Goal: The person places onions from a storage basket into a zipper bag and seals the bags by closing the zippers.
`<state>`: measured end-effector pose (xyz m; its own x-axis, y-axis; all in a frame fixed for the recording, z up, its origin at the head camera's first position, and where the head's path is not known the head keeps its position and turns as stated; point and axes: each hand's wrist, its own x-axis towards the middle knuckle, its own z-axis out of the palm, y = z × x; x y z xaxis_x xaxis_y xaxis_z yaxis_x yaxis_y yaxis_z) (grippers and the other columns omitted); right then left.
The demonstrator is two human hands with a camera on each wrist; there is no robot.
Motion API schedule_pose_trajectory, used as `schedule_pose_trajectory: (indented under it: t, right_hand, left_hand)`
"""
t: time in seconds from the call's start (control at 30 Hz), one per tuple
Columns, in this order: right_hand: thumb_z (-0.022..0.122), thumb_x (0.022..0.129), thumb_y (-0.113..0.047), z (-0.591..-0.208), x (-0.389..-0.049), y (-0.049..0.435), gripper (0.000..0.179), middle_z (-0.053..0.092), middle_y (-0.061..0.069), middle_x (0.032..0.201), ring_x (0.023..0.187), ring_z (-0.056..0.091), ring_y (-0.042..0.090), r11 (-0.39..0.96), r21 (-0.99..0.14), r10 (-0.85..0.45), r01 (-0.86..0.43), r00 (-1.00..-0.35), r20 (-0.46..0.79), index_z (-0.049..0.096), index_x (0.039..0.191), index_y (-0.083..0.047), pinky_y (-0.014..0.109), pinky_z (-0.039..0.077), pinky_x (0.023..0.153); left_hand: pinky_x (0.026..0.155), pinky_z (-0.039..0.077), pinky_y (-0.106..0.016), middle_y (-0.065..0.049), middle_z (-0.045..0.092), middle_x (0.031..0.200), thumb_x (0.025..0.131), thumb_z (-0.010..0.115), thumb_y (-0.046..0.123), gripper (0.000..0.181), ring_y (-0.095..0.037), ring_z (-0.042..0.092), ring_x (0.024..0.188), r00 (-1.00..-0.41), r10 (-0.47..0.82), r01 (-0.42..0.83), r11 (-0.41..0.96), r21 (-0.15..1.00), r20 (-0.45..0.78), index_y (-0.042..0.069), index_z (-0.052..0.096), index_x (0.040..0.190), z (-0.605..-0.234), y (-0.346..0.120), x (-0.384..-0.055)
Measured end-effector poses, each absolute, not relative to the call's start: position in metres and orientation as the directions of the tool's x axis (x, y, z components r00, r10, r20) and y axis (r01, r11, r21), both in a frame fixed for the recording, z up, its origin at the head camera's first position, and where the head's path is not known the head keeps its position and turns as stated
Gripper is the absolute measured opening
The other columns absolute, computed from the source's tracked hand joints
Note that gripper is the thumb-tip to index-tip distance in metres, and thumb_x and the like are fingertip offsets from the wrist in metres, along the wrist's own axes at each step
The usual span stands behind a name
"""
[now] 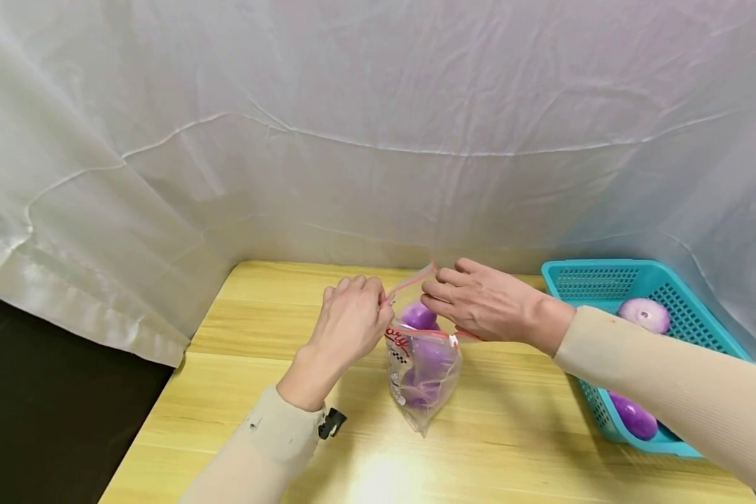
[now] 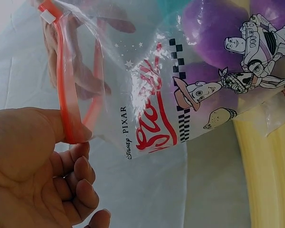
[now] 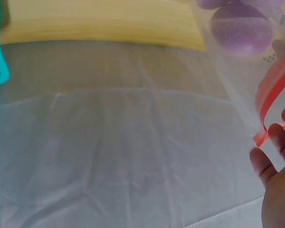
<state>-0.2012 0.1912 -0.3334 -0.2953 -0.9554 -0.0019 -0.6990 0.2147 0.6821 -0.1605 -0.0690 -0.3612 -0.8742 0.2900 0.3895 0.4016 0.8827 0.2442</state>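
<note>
A clear zip bag [image 1: 423,378] with a red zip edge stands on the table, printed with cartoon figures and red lettering. Several round purple things that look like red onions [image 1: 419,316] are inside it. My left hand [image 1: 349,318] pinches one end of the red zip [image 2: 66,95] between thumb and forefinger, its other fingers curled below. At the opposite end of the mouth is my right hand [image 1: 479,301], fingers loosely extended. In the right wrist view its thumb and fingertips [image 3: 262,164] are beside the zip corner, apart from each other. The bag's mouth gapes between the hands.
A turquoise perforated basket [image 1: 605,266] stands on the right of the wooden table [image 1: 258,308], holding a red onion [image 1: 645,315] and another purple piece [image 1: 633,416]; my right forearm crosses over it. A pale curtain [image 1: 378,196] hangs behind the table.
</note>
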Motion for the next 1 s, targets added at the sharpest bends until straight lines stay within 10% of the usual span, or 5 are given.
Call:
schedule_pose_trajectory:
  t: [0.43, 0.77, 1.0]
  right_hand:
    - [0.062, 0.097, -0.031, -0.340, -0.196, 0.204, 0.039, 0.066, 0.009, 0.124, 0.104, 0.058, 0.029, 0.370, 0.591, -0.929, -0.717, -0.299, 0.218, 0.062, 0.128, -0.008, 0.041, 0.046, 0.085]
    - [0.027, 0.113, -0.031, -0.334, -0.190, 0.249, 0.047, 0.069, 0.012, 0.109, 0.098, 0.060, 0.035, 0.497, 0.468, -0.853, -0.731, -0.313, 0.418, 0.065, 0.117, -0.003, 0.045, 0.046, 0.080]
    - [0.030, 0.112, -0.029, -0.330, -0.176, 0.288, 0.047, 0.070, 0.014, 0.102, 0.096, 0.062, 0.037, 0.562, 0.419, -0.798, -0.713, -0.334, 0.502, 0.069, 0.109, -0.002, 0.049, 0.048, 0.080]
  left_hand:
    - [0.062, 0.037, -0.037, -0.001, 0.051, 0.070, 0.092, 0.069, 0.019, 0.019, -0.022, 0.045, 0.065, -0.689, 0.394, 0.473, 0.881, -0.034, 0.609, 0.011, 0.058, 0.078, -0.370, -0.074, -0.155]
    - [0.061, 0.034, -0.035, -0.001, 0.052, 0.072, 0.093, 0.069, 0.017, 0.016, -0.021, 0.045, 0.066, -0.727, 0.395, 0.495, 0.868, 0.031, 0.561, 0.012, 0.059, 0.081, -0.371, -0.078, -0.152]
    - [0.065, 0.038, -0.038, -0.002, 0.057, 0.076, 0.093, 0.066, 0.017, 0.013, -0.024, 0.051, 0.071, -0.783, 0.364, 0.472, 0.876, 0.100, 0.504, 0.012, 0.060, 0.082, -0.368, -0.082, -0.151]
